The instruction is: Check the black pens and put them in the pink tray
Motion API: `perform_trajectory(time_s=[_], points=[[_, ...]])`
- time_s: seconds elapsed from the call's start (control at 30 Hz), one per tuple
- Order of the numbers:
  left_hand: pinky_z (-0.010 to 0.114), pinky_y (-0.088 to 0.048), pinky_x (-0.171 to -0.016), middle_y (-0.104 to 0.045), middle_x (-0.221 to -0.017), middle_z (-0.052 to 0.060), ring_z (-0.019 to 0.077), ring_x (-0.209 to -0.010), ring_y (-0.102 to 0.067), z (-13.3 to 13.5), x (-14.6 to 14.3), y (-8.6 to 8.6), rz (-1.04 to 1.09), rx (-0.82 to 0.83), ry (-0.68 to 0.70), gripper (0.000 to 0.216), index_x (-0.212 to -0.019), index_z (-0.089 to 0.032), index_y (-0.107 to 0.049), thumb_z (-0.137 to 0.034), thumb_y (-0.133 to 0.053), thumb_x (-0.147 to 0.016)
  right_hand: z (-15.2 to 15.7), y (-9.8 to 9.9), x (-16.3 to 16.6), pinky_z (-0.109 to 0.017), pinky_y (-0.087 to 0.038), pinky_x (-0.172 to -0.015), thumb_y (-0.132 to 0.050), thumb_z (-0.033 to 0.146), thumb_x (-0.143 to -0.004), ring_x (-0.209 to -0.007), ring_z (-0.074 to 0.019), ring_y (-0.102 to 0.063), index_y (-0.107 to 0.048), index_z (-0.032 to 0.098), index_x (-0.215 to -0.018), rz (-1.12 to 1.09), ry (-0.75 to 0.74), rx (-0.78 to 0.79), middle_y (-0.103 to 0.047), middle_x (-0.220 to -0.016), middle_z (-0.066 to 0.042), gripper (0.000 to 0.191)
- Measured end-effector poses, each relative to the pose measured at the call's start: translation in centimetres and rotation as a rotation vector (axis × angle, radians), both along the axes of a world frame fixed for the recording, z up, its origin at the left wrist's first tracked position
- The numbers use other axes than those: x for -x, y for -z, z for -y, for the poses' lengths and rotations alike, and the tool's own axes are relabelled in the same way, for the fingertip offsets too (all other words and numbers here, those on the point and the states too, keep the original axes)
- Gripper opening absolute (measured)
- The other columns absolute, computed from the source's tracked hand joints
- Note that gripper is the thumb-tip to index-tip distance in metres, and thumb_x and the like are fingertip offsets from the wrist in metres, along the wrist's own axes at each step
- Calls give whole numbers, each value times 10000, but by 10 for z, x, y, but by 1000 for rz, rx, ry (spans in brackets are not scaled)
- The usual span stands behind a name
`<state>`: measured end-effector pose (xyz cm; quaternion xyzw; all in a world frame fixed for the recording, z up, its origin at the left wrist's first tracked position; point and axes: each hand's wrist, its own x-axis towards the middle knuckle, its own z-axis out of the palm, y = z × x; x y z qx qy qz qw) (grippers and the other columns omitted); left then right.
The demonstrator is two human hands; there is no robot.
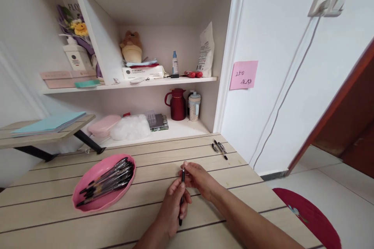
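My left hand (175, 204) is closed round a black pen (182, 186) and holds it almost upright over the wooden table (52, 218). My right hand (198, 179) pinches the pen's upper end with its fingertips. A pink oval tray (87, 206) with several black pens lies to the left of my hands. Two loose pens (219, 148) rest near the table's far right corner.
Behind the table is a white shelf unit (163, 79) with a dark red jug (177, 104), a cup, a pink case, a plastic bag and bottles. A pink note (243, 74) is stuck on the wall. A small side table (43, 130) stands left; a red mat (309, 214) lies on the floor.
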<state>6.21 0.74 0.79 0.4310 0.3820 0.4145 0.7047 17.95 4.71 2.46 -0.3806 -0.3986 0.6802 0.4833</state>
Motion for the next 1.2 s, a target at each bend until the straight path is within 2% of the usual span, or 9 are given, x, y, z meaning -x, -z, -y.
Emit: perform_trajectory(time_s=[0.1, 0.23, 0.37, 0.5, 0.67, 0.9, 1.0, 1.1, 1.2], points=[[140, -118, -314, -462, -570, -66, -6, -307, -237, 0, 0, -1, -1, 0, -3, 359, -907, -181, -457, -495, -489, -736, -1, 2, 1, -209, -340, -497, -647, 453, -613, -421, -54, -407, -538, 124, -605, 26, 10, -39, -510, -479, 22, 347], [141, -116, -316, -457, -565, -72, -4, -309, -240, 0, 0, -1, 9, 10, -9, 387, -942, -186, -456, -500, -506, -721, -2, 3, 2, -232, -385, -548, -635, 467, -620, -513, -82, -499, -557, 138, -708, -70, -8, 28, -599, -667, -23, 349], [145, -114, -315, -457, -558, -73, -5, -303, -234, -1, 0, 0, 12, 19, -9, 374, -907, -185, -453, -503, -507, -719, -3, 2, 3, -199, -340, -470, -649, 442, -618, -410, -51, -417, -524, 130, -604, -18, 9, 18, -539, -510, 12, 336], [144, -121, -317, -465, -557, -73, -2, -305, -236, -2, 0, 0, 15, 29, -1, 381, -954, -194, -443, -493, -502, -726, -4, 1, 3, -213, -386, -522, -657, 428, -616, -527, -84, -520, -561, 128, -731, -97, -9, 38, -617, -690, -37, 334], [146, -113, -320, -462, -558, -73, -4, -306, -225, -3, 0, 1, 20, 27, 0, 325, -925, -195, -442, -466, -485, -750, -3, 4, 4, -188, -355, -458, -666, 402, -619, -419, -50, -443, -545, 117, -636, -92, 1, 5, -557, -522, 8, 310], [150, -111, -326, -469, -549, -70, -1, -307, -220, -4, 2, 1, -3, 58, 5, 372, -986, -194, -456, -462, -508, -733, -17, 1, -5, -204, -421, -521, -682, 360, -593, -598, -97, -554, -574, 155, -758, -160, 244, -11, -611, -689, -16, 285], [153, -112, -329, -468, -555, -66, 2, -318, -228, -3, 3, 0, 1, 63, 3, 389, -1028, -195, -456, -450, -506, -739, -26, 7, -23, -213, -409, -507, -658, 328, -597, -550, -98, -536, -569, 160, -723, 79, 362, -57, -591, -615, 4, 229], [156, -103, -330, -468, -568, -62, 3, -326, -227, -3, 3, -1, 6, 57, 12, 383, -1048, -194, -452, -435, -495, -753, -29, 17, -52, -225, -374, -482, -602, 261, -613, -495, -110, -504, -574, 150, -628, 575, 393, -176, -565, -526, 9, 115], [159, -103, -326, -469, -573, -58, 4, -328, -228, -3, 3, -2, -1, 51, 21, 379, -1054, -187, -451, -425, -488, -761, -25, 25, -84, -232, -375, -547, -530, 178, -639, -588, -135, -542, -612, 154, -633, 1045, 408, -274, -618, -607, -16, 86]])
